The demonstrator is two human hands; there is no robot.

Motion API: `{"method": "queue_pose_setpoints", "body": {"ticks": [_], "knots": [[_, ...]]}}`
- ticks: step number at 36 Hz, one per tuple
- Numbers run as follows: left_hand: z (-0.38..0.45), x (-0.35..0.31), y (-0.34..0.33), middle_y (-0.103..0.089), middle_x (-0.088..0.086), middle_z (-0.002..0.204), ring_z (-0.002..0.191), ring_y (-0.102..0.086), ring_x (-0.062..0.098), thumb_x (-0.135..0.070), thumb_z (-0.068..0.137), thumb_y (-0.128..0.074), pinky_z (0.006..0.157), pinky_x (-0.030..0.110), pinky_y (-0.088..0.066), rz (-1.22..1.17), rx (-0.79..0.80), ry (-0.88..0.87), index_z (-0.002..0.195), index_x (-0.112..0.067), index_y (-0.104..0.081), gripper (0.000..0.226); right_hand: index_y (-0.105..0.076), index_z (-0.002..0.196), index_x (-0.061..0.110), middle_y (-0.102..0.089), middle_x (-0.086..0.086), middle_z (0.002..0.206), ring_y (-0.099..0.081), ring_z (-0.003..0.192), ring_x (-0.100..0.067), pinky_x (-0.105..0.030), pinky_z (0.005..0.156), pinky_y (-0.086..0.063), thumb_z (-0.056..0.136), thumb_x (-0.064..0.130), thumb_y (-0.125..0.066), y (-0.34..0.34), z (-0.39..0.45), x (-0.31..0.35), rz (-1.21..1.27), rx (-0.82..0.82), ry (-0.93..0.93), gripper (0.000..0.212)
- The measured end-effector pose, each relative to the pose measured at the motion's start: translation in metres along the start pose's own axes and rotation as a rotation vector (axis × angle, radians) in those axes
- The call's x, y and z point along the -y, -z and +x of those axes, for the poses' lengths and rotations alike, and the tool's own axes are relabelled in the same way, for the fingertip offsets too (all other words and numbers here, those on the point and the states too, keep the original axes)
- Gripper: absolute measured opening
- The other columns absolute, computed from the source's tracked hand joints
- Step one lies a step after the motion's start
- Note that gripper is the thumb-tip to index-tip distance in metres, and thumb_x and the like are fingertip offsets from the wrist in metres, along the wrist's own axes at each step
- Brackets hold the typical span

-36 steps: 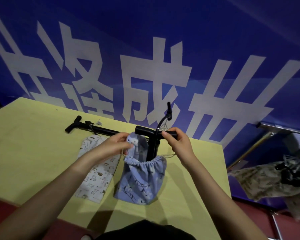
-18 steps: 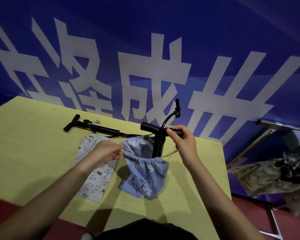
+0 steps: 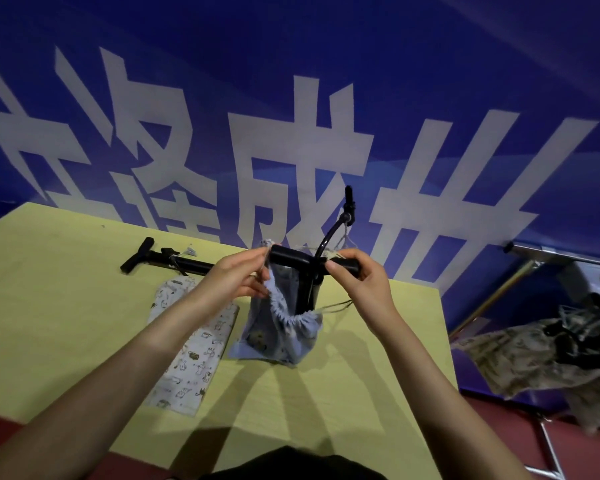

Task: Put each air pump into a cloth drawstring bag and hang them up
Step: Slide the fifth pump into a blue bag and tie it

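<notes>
Head view: a person's two bare arms reach forward over a yellow counter (image 3: 66, 306) set against a blue banner (image 3: 326, 81) with large white characters.
Left hand (image 3: 236, 275): fingers curled, pinching the raised rim of the blue drawstring bag (image 3: 284, 327) beside the pump handle.
Right hand (image 3: 361, 275): fingers curled round the right end of the black T-handle, thumb on the near side.
Air pump in bag (image 3: 309, 265): stands upright, its lower body hidden inside the blue bag, its handle and black hose (image 3: 336, 226) sticking out above the gathered opening.
Blue bag: its base rests on the counter near the far right corner; the mouth is puckered round the pump shaft and a thin cord (image 3: 336, 306) trails out to the right.
Second air pump (image 3: 167, 261): lies flat on the counter near the far edge, partly behind the left hand, handle pointing left.
White printed bag (image 3: 191, 348): lies flat and unfilled on the counter, just left of the blue bag, under the left forearm.
Off the counter: at the right, patterned cloth bags (image 3: 534, 355) with black parts hang on a metal rack (image 3: 551, 258).
</notes>
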State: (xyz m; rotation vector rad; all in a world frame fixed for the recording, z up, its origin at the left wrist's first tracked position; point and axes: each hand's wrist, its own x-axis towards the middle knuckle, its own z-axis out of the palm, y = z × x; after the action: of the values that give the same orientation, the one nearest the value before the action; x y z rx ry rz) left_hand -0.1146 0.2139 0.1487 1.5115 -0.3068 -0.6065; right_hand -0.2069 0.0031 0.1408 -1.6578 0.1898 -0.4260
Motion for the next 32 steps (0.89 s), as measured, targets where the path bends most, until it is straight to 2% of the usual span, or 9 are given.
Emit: {"method": "queue_pose_setpoints", "body": {"ticks": [3,6,9,13,18,21,24,29,32], "knots": [[-0.004,-0.001,0.002,-0.069,0.010,0.091,0.069,-0.068,0.023,-0.016,0.101,-0.040,0.069,0.030,-0.059,0.028,0.057,-0.012,0.129,-0.029,-0.051,0.033,-0.066,0.089,0.017,-0.069,0.002,0.086,-0.065,0.083,-0.011,-0.017,0.074,-0.050,0.087,0.015,-0.070,0.001,0.000,0.001,-0.014,0.019,0.000,0.005],[-0.005,0.000,0.003,-0.070,0.009,0.108,0.082,-0.069,0.023,-0.012,0.100,-0.041,0.075,0.028,-0.058,0.089,0.042,-0.016,0.128,-0.029,-0.055,0.036,-0.065,0.086,0.021,-0.068,-0.001,0.085,-0.063,0.080,-0.012,-0.018,0.073,-0.050,0.087,0.013,-0.069,0.000,-0.003,-0.001,-0.040,0.058,-0.004,0.009],[-0.003,0.003,0.003,-0.067,-0.006,0.115,0.101,-0.063,0.011,-0.009,0.098,-0.046,0.080,0.022,-0.052,0.263,-0.058,-0.083,0.113,-0.035,-0.064,0.034,-0.065,0.085,0.018,-0.066,0.000,0.080,-0.061,0.074,-0.008,-0.017,0.070,-0.048,0.087,0.012,-0.070,-0.003,-0.006,-0.005,-0.078,0.076,-0.010,0.007],[-0.003,0.010,0.004,-0.067,-0.015,0.112,0.110,-0.061,0.010,-0.003,0.097,-0.046,0.083,0.020,-0.051,0.166,-0.143,-0.125,0.103,-0.030,-0.069,0.035,-0.065,0.090,0.008,-0.066,0.004,0.078,-0.061,0.068,0.003,-0.010,0.065,-0.046,0.087,0.009,-0.069,-0.008,-0.009,-0.006,-0.071,0.043,-0.006,0.005],[-0.007,0.021,0.001,-0.070,0.007,0.111,0.102,-0.066,0.027,0.000,0.096,-0.047,0.077,0.024,-0.057,-0.043,-0.148,-0.148,0.114,-0.021,-0.066,0.034,-0.064,0.091,0.008,-0.065,0.003,0.079,-0.060,0.068,0.003,-0.010,0.065,-0.046,0.087,0.011,-0.069,-0.014,-0.007,-0.004,-0.099,0.034,-0.024,0.007],[-0.010,0.022,0.002,-0.066,0.016,0.117,0.093,-0.065,0.027,-0.002,0.095,-0.049,0.070,0.025,-0.056,-0.087,-0.122,-0.174,0.117,-0.024,-0.065,0.035,-0.065,0.092,0.007,-0.065,0.004,0.079,-0.059,0.067,0.004,-0.009,0.065,-0.045,0.088,0.013,-0.069,-0.014,-0.006,-0.005,-0.114,0.028,-0.032,0.009],[-0.012,0.018,0.003,-0.066,0.015,0.112,0.085,-0.067,0.017,-0.012,0.088,-0.060,0.070,0.025,-0.056,-0.114,-0.073,-0.193,0.117,-0.027,-0.066,0.033,-0.064,0.091,0.008,-0.063,0.007,0.076,-0.057,0.064,0.008,-0.008,0.063,-0.043,0.089,0.012,-0.067,-0.014,-0.007,-0.005,-0.131,0.035,-0.024,0.006],[-0.014,0.015,0.006,-0.071,0.012,0.107,0.086,-0.067,0.021,-0.023,0.082,-0.059,0.067,0.026,-0.055,-0.114,-0.025,-0.195,0.116,-0.024,-0.067,0.036,-0.066,0.094,0.005,-0.067,0.002,0.081,-0.060,0.067,0.005,-0.009,0.063,-0.045,0.090,0.013,-0.067,-0.018,-0.010,-0.003,-0.088,-0.033,0.001,0.009],[-0.013,0.018,0.005,-0.068,0.014,0.112,0.095,-0.067,0.024,-0.039,0.076,-0.063,0.074,0.030,-0.054,-0.082,0.011,-0.182,0.125,-0.025,-0.062,0.051,-0.066,0.090,0.007,-0.066,0.004,0.078,-0.060,0.066,0.004,-0.008,0.062,-0.045,0.089,0.009,-0.066,-0.016,-0.009,0.000,-0.083,0.002,0.007,0.003]]}}
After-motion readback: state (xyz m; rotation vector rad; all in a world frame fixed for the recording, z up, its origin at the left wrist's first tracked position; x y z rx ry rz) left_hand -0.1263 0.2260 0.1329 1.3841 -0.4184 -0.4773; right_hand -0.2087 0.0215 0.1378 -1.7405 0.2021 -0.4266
